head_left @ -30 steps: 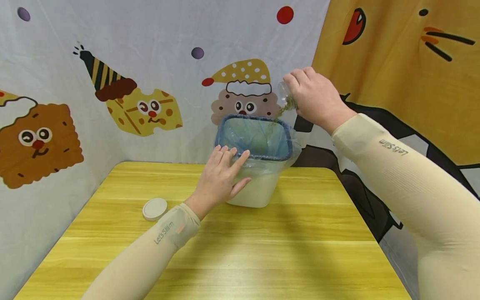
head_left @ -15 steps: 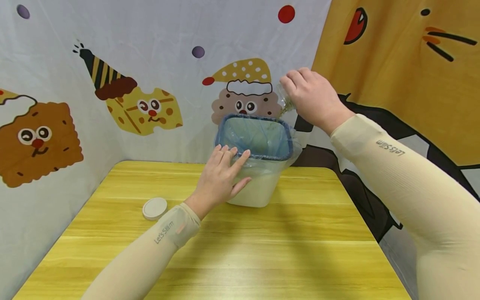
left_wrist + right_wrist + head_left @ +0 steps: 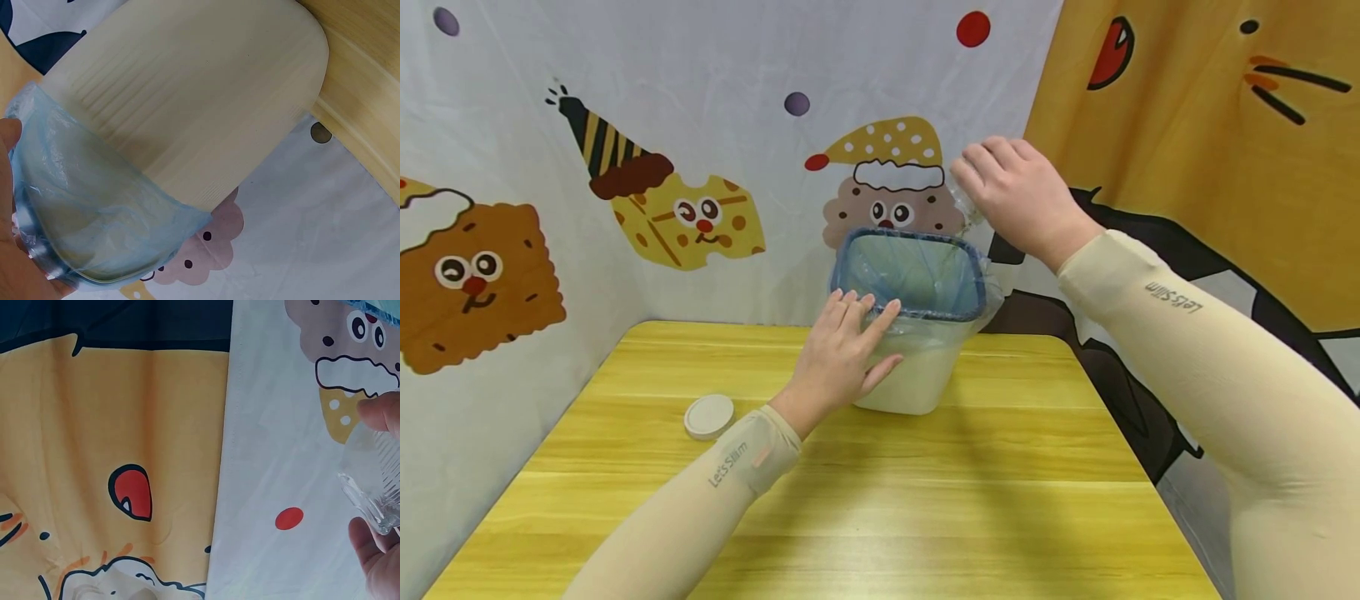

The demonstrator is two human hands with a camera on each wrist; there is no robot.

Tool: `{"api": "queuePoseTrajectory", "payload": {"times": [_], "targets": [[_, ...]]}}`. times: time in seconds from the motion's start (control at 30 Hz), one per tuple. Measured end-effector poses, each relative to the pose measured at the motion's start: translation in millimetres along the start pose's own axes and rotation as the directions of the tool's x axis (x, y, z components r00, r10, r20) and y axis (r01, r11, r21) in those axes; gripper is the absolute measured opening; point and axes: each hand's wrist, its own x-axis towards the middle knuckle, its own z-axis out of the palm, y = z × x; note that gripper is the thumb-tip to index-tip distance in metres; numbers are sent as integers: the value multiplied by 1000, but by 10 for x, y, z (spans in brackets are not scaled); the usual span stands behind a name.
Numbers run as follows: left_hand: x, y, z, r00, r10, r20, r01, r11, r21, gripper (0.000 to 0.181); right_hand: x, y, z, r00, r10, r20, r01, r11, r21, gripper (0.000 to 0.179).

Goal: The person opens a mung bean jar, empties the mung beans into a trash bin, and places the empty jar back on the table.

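Note:
A pale bin (image 3: 902,379) with a blue rim stands tilted on the table, a translucent blue plastic bag (image 3: 917,271) lining it and folded over its rim. My left hand (image 3: 842,358) rests against the near left rim, fingers nearly straight and spread, thumb on the outer front; the bag-covered side (image 3: 112,200) shows beside it in the left wrist view. Above the far right corner, my right hand (image 3: 1018,196) grips a clear glass jar (image 3: 375,481), tipped with its mouth toward the bin. Small greenish-brown bits show at the jar's mouth in the head view; my hand hides most of the jar.
A round white lid (image 3: 709,417) lies on the wood-grain table (image 3: 865,517), left of the bin. Behind the table hangs a white cloth (image 3: 715,108) with cartoon prints, and a yellow-orange curtain (image 3: 1165,150) is at the right.
My right hand has moved slightly left and turned the jar over further; fewer bits show at its mouth. Left hand, bin and lid have stayed in place.

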Motion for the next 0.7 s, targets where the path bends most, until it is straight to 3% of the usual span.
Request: {"api": "queuePoseTrajectory", "payload": {"times": [0.17, 0.4, 0.7], "targets": [[-5, 1, 0, 1000, -3, 0, 3, 1000, 1, 72, -3, -25, 25, 999, -42, 18, 43, 996, -77, 55], [-8, 3, -5, 1000, -5, 9, 5, 1000, -2, 72, -3, -85, 64, 988, -153, -35, 145, 975, -171, 60], [-11, 3, 6, 1000, 8, -20, -8, 1000, 16, 74, -1, -332, 128, 962, -272, 25, 270, 932, -241, 64]]}}
